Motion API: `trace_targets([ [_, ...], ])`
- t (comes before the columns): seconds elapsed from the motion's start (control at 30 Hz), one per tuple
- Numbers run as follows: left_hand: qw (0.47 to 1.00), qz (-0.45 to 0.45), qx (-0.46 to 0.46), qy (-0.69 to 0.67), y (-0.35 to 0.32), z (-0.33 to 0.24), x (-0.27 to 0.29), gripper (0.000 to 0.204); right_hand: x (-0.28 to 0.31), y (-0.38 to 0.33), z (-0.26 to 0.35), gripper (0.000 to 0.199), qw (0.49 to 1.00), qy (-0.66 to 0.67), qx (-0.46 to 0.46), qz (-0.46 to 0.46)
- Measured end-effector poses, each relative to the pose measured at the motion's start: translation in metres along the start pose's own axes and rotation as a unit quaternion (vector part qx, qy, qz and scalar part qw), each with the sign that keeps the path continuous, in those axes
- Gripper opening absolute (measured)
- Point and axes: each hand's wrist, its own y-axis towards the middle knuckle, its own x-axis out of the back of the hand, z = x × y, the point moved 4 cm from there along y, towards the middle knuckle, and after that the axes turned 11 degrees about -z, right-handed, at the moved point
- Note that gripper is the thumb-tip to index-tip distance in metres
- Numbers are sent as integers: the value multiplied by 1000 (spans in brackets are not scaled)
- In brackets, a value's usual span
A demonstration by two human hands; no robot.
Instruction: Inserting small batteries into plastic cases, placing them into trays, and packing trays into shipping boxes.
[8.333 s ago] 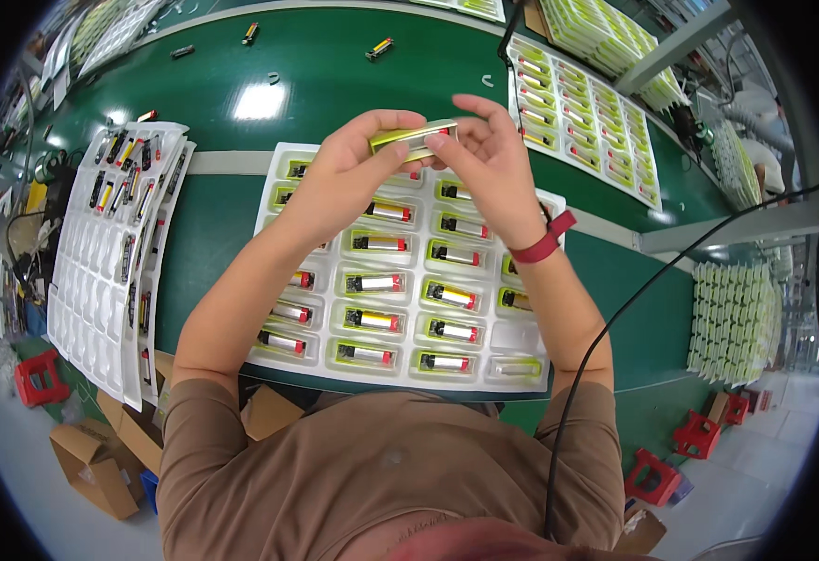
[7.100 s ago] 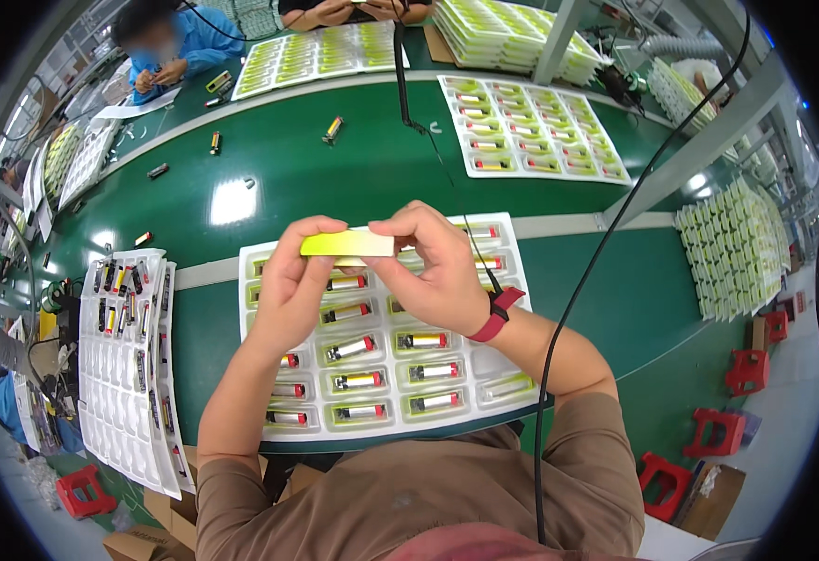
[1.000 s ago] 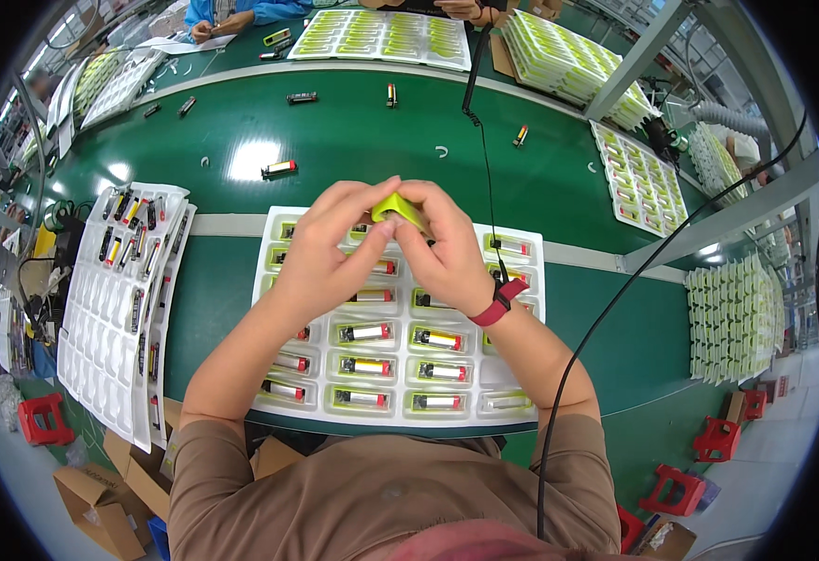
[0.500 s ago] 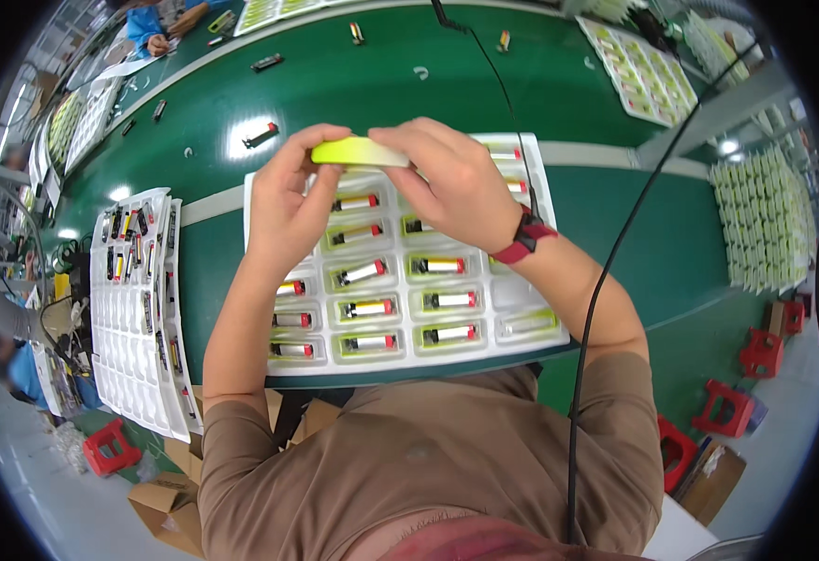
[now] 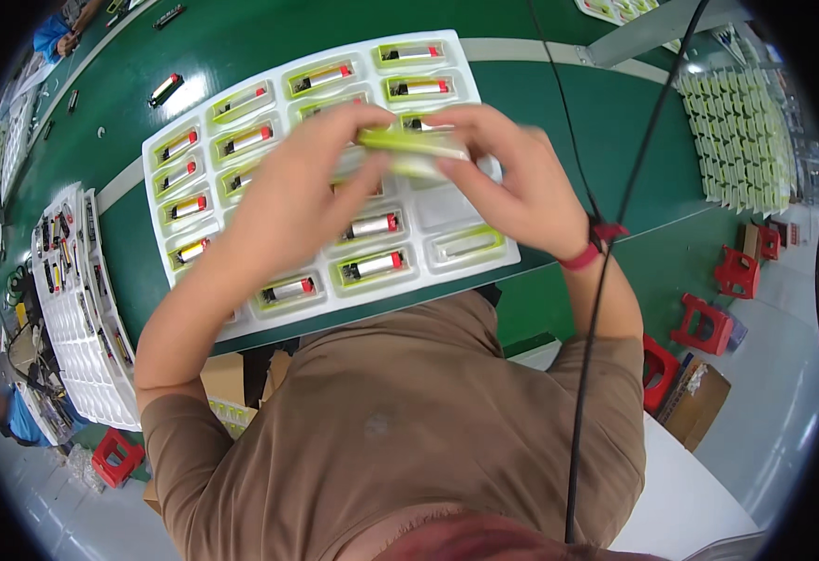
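On the green table (image 5: 521,103), one white tray (image 5: 442,210) of batteries (image 5: 374,266) and one loose red-ended battery (image 5: 163,90) are seen. Above the tray, one blurred yellow-green case (image 5: 414,142) is pinched, one end by the left hand (image 5: 316,173), the other by the right hand (image 5: 523,182).

We've got a green bench (image 5: 521,103) with light (image 5: 194,91) glaring off it, a grey post (image 5: 643,39) back right, and a shiny grey floor (image 5: 779,374) with red stools (image 5: 701,321) on both sides, plus a box (image 5: 704,411).
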Motion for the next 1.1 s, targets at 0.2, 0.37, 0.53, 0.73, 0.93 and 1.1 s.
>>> trace_targets([
  [0.2,964,187,-189,7,-45,-46,-60,18,18,-45,-43,18,979,-170,100,47],
  [0.37,944,201,-244,90,-60,-36,-92,19,18,-31,-46,12,957,-230,174,35],
  [0.53,949,212,-207,112,-54,-37,-91,9,61,81,-59,9,977,-48,200,-47],
  [0.73,968,169,-159,93,-56,-34,-88,17,89,318,-174,54,877,-365,252,-185],
  [0.93,948,193,113,-227,-47,-17,-40,27,117,379,-256,46,793,-479,352,-136],
  [1.1,836,56,379,-392,-40,39,10,41,95,359,-210,13,858,-423,273,-101],
])
